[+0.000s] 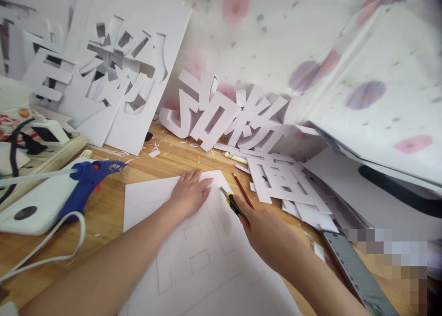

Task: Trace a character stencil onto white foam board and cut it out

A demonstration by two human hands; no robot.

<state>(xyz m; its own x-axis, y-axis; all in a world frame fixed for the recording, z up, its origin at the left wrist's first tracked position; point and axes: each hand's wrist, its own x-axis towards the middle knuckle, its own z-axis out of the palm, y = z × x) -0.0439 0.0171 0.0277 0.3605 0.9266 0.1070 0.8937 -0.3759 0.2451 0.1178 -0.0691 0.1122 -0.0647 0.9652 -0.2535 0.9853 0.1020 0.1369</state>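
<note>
A white sheet of board (pixel 138 205) with pencilled character outlines lies on the wooden table in front of me. My left hand (pixel 191 192) rests flat on its far part, fingers spread. In my right hand (pixel 258 224) is a yellow and black utility knife (pixel 235 204), its blade pointing up and left over the sheet's upper right part. I cannot tell whether the blade touches the board. Just beyond the knife lies a dark red pencil (pixel 242 190).
At left, a blue glue gun (pixel 81 187) and its white cord rest by a white device (pixel 37 205). Cut-out letters (pixel 214 116) and pierced boards (pixel 165 26) lean along the back. A cut panel (pixel 286 178) and a grey metal ruler (pixel 359 274) lie at right. Paper scraps (pixel 155 150) litter the table.
</note>
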